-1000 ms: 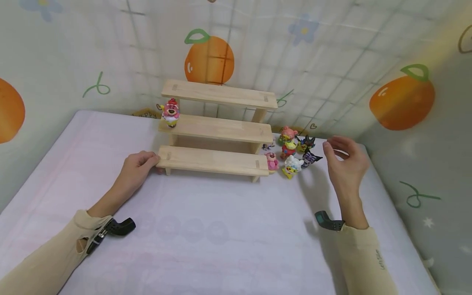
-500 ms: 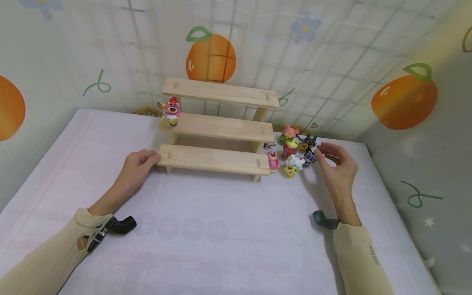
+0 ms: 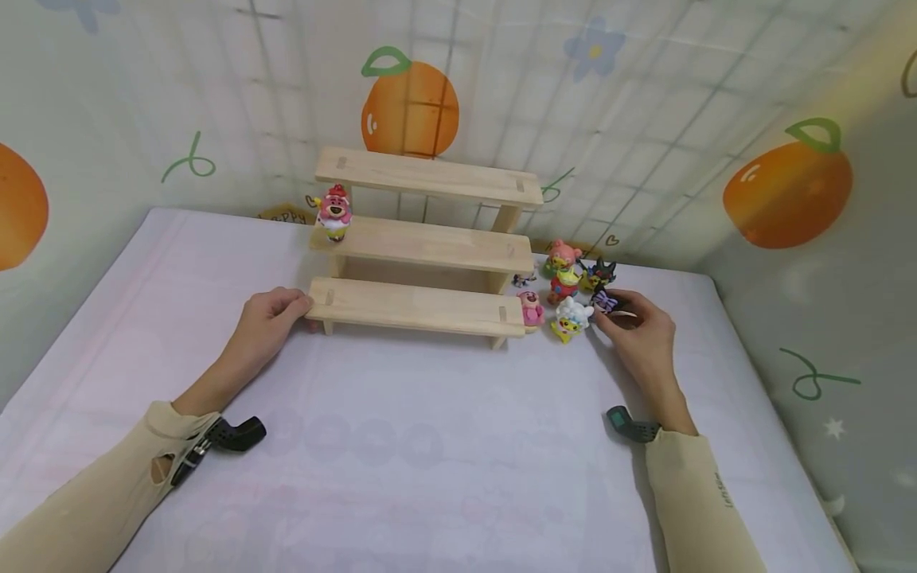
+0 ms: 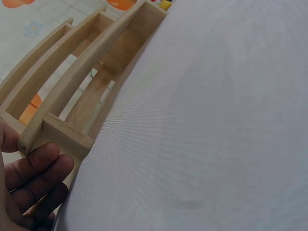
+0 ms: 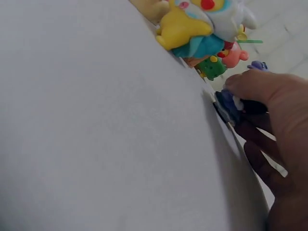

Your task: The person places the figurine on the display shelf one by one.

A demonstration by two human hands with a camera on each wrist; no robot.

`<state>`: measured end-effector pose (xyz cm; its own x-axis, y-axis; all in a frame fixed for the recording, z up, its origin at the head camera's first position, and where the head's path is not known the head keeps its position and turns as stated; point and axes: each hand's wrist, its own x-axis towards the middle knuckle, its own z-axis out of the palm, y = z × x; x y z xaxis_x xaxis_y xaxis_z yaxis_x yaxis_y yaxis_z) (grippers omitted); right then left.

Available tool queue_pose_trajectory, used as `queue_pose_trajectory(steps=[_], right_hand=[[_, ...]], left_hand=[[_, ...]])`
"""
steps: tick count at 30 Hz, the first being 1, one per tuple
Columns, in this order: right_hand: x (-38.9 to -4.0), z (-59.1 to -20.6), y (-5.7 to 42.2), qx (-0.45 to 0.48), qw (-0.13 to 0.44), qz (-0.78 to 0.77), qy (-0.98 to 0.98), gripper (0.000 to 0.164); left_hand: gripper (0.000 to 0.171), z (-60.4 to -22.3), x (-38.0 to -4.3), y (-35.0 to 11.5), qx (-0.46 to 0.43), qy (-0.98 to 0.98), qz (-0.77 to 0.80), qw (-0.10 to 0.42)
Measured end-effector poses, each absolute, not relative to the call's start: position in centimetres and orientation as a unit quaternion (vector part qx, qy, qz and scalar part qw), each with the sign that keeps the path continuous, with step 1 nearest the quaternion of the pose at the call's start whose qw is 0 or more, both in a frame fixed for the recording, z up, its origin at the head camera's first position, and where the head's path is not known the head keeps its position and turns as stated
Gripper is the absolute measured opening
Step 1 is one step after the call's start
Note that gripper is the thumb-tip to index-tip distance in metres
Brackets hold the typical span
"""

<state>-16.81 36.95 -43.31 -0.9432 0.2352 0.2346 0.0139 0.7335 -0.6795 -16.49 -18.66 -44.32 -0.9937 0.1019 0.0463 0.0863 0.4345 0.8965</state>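
Note:
My left hand [image 3: 263,328] grips the left end of the lowest step of a three-step wooden display stand [image 3: 415,307]. In the left wrist view, its fingers [image 4: 43,175] lie against the end of the stand, by the step's leg. My right hand [image 3: 643,336] holds a small purple-and-black figurine [image 3: 605,301] between thumb and fingers, partly hidden by them. In the right wrist view, this figurine's dark blue base [image 5: 227,107] appears at the table surface. A pink bear figurine with a red hat [image 3: 334,213] stands at the left end of the middle step.
Several figurines cluster right of the stand: a white-hooded yellow one [image 3: 571,318], a pink bear [image 3: 531,309], a red-and-yellow one [image 3: 563,285], a pink-eared one [image 3: 563,256] and a black-eared one [image 3: 600,274]. A patterned curtain [image 3: 645,143] hangs behind the white-covered table [image 3: 401,477].
My right hand has moved left to the purple-and-black figurine, and its thumb and fingers have closed on it. The left hand stays on the stand.

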Motion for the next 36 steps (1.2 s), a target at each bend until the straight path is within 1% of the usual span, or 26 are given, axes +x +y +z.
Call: queue_pose_trajectory(steps=[5,12,19,22,28,30,36], right_hand=[[-16.8,-43.3,37.0,-0.071,0.144,0.347,-0.924,0.05],[-16.8,-43.3,36.8,-0.066,0.157,0.355,-0.919,0.048],[-16.8,-42.7,36.9,-0.075,0.207,0.386,-0.896,0.046],[-16.7,-41.8,36.9,-0.086,0.229,0.372,-0.895,0.046],[-16.6,-39.9,36.7,-0.097,0.294,0.367,-0.877,0.048],[-16.6,-39.5,36.5,-0.092,0.3,0.373,-0.873,0.05],[-16.3,-38.7,35.7,-0.079,0.292,0.39,-0.87,0.052]], left_hand=[[0.034,-44.4,-16.6,-18.6,0.056,0.845,0.532,0.008],[0.033,-44.3,-16.6,-18.6,0.059,0.847,0.529,-0.001],[0.034,-44.4,-16.6,-18.5,0.062,0.844,0.533,0.001],[0.034,-44.3,-16.6,-18.5,0.062,0.844,0.533,0.003],[0.033,-44.2,-16.5,-18.6,0.06,0.845,0.532,0.001],[0.033,-44.2,-16.5,-18.6,0.06,0.844,0.533,0.002],[0.034,-44.3,-16.6,-18.6,0.06,0.846,0.53,0.002]])
